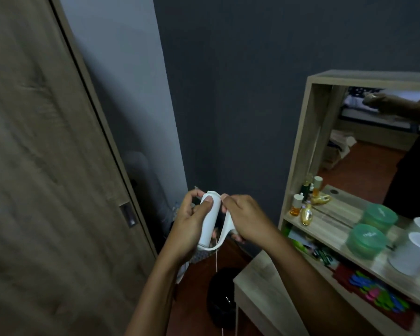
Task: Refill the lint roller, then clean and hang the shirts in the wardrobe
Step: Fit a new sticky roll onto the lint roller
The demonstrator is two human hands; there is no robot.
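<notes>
I hold a white lint roller [210, 220] upright in front of me, its roll standing on end. My left hand [190, 223] is wrapped around the roll, thumb pressed on its upper front. My right hand [244, 218] grips the curved white handle [224, 230] beside the roll and pinches at the roll's top edge. A thin cord [216, 258] hangs below the roller. The wardrobe door [46, 166] fills the left side and is closed. No shirts are in view.
A wooden dressing table with a mirror [374, 141] stands at the right; its shelf carries perfume bottles [306, 209], a green tub [366, 241] and a white cup [412, 253]. A dark round object [222, 297] lies on the red floor. A grey wall is ahead.
</notes>
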